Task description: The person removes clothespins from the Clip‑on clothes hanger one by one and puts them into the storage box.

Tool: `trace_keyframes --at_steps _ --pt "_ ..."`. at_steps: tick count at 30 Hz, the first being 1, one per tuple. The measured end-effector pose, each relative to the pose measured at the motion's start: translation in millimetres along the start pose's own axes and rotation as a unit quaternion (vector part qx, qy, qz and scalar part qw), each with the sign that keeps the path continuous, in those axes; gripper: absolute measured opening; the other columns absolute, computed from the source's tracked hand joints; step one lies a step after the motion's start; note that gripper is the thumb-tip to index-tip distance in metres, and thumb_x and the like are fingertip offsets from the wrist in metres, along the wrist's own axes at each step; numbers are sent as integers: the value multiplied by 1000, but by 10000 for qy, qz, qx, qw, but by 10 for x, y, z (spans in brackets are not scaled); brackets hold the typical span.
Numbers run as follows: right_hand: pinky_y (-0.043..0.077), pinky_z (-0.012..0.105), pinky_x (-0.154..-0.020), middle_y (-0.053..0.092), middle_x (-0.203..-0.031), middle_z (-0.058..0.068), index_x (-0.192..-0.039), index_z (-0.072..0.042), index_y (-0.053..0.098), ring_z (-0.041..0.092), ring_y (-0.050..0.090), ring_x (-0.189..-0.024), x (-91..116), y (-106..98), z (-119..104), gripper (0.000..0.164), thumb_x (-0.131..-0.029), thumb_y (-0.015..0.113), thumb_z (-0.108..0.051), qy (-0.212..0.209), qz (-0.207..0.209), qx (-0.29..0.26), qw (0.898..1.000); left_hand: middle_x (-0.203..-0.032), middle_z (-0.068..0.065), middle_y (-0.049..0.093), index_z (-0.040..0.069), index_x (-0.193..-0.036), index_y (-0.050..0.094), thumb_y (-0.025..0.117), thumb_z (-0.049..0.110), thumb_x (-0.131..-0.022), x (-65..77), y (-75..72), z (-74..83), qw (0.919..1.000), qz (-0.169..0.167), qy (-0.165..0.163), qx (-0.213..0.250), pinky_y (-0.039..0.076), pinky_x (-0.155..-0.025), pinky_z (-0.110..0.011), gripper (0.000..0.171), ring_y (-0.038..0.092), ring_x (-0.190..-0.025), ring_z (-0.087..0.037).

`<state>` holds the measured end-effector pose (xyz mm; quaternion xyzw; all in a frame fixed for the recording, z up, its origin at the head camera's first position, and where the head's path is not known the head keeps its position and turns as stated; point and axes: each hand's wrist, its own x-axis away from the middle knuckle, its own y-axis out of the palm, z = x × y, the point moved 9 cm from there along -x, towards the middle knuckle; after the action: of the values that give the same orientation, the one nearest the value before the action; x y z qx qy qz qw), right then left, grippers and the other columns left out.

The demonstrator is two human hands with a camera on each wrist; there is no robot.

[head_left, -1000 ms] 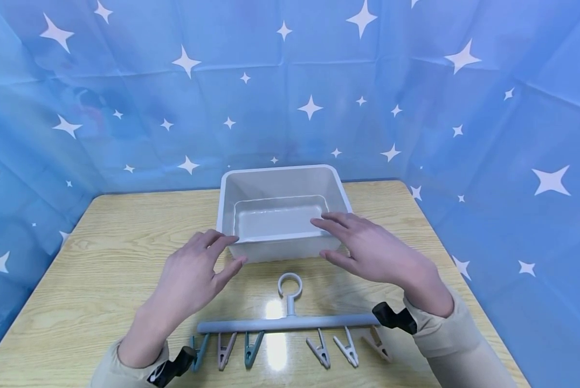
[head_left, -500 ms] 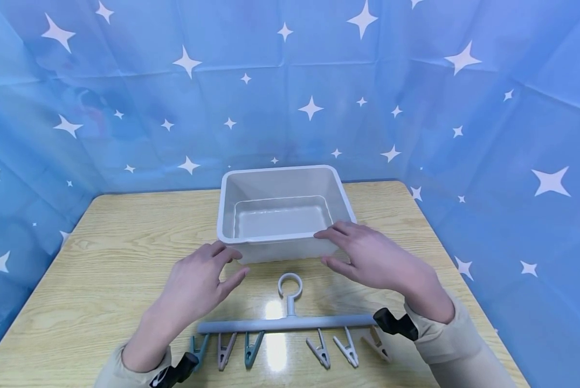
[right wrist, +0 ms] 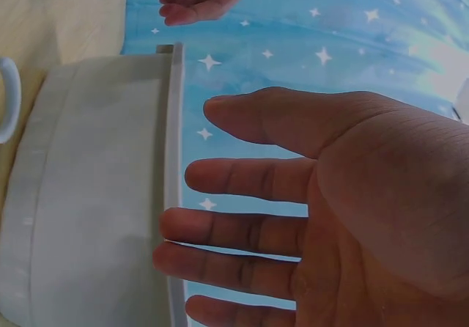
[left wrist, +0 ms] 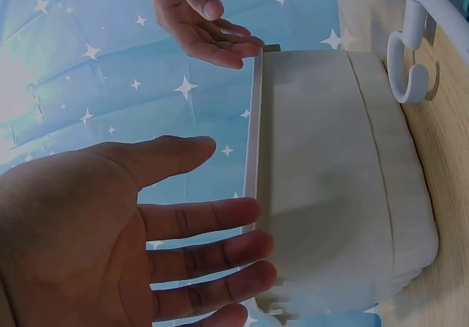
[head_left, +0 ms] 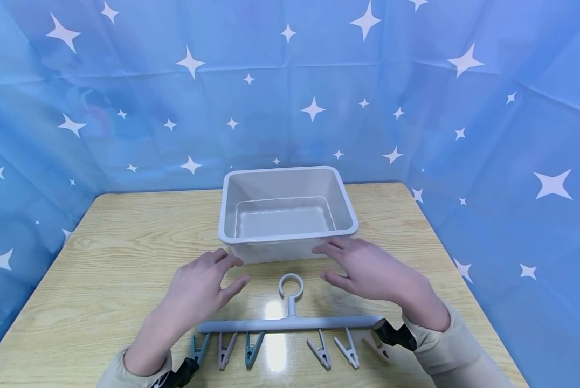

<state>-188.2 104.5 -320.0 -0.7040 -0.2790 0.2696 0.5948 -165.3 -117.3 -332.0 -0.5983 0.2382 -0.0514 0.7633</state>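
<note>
In the head view a light grey plastic bin [head_left: 285, 249] stands at the back middle of the table, with nothing inside. My left hand [head_left: 200, 288] hovers near its front left corner, thumb and fingers spread. On the other side my right hand [head_left: 367, 269] hangs close to the front right corner, palm down, holding nothing. Both wrist views show relaxed, extended fingers beside the bin's wall. Closer to me lies a grey-blue hanger [head_left: 290, 324] with a ring-shaped hook, under my forearms.
Several clothespins hang along the hanger's bar, among them a teal clothespin [head_left: 254, 349] and a white clothespin [head_left: 348, 350]. The wooden table [head_left: 139, 231] ends at a blue star-patterned curtain [head_left: 251, 97] behind and at both sides.
Both hands have drawn back slightly toward me from the bin; the right hand's fingers have left the area over its rim. Bin and hanger stay in place.
</note>
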Motion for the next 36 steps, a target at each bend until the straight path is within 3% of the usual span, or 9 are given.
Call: trace_keyframes --at_steps 7,12,17,23,36 --pt "54 44 -93 63 -128 8 -134 -10 60 24 67 -107 8 97 1 43 -98 63 -33 17 -178 -107 9998 -94 3 71 16 -104 74 76 42 -86 15 27 5 9999 -158 57 -5 52 -55 -30 31 66 -76 -15" --pt "56 43 -85 65 -125 7 -132 -10 60 22 68 -98 31 193 3 43 -97 64 -33 51 -462 -166 9988 -94 3 69 15 -105 73 75 43 -88 33 138 3 9971 -752 24 -60 52 -56 -32 33 65 -75 -15" --pt "56 42 -86 67 -123 8 -131 -10 61 24 69 -102 33 304 -18 41 -96 66 -31 -7 -709 -156 9974 -97 4 69 16 -107 73 73 43 -89 65 218 -17 9925 -1217 -111 -24 52 -58 -34 33 66 -78 -16" --pt "55 42 -91 68 -124 6 -130 -10 63 24 67 -109 24 425 -35 40 -96 66 -31 -23 -941 -229 9953 -95 5 68 18 -105 73 73 44 -88 72 268 -5 9903 -1378 -145 -60 52 -58 -34 32 64 -76 -15" --pt "56 38 -84 70 -112 3 -126 -12 65 21 69 -98 47 648 -52 36 -93 69 -29 60 -1171 -278 9927 -98 1 69 16 -106 73 73 45 -88 119 430 72 9858 -1679 -3 -35 56 -65 -38 34 68 -83 -20"
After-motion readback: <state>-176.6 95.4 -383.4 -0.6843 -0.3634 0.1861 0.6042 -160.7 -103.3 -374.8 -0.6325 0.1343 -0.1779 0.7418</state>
